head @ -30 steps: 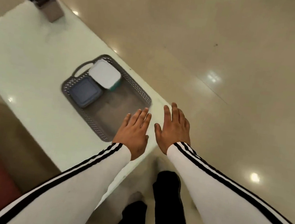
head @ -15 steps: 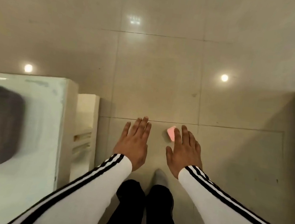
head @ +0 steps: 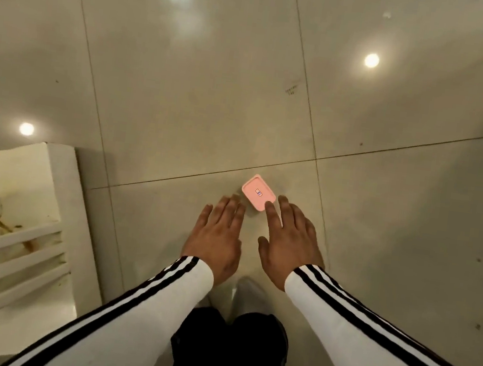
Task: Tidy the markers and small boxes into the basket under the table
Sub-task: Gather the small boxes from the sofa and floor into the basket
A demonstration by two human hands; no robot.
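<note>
A small pink box (head: 257, 191) with a tiny label lies flat on the beige tiled floor just ahead of my hands. My right hand (head: 286, 240) hovers palm down with fingers spread, its index fingertip overlapping the box's near corner. My left hand (head: 217, 238) is also palm down and empty, a little to the left of the box and apart from it. The basket and the markers are out of view.
The white table's end (head: 14, 215), with stained ledges, fills the lower left. My dark trouser legs (head: 231, 352) and a grey shoe (head: 250, 295) are below my hands. Glossy floor tiles (head: 183, 99) with light reflections spread ahead and to the right.
My view has swung away from the tabletop and basket down to the floor. The pink box, half hidden behind my right hand before, now shows fully; both hands stay flat and empty.
</note>
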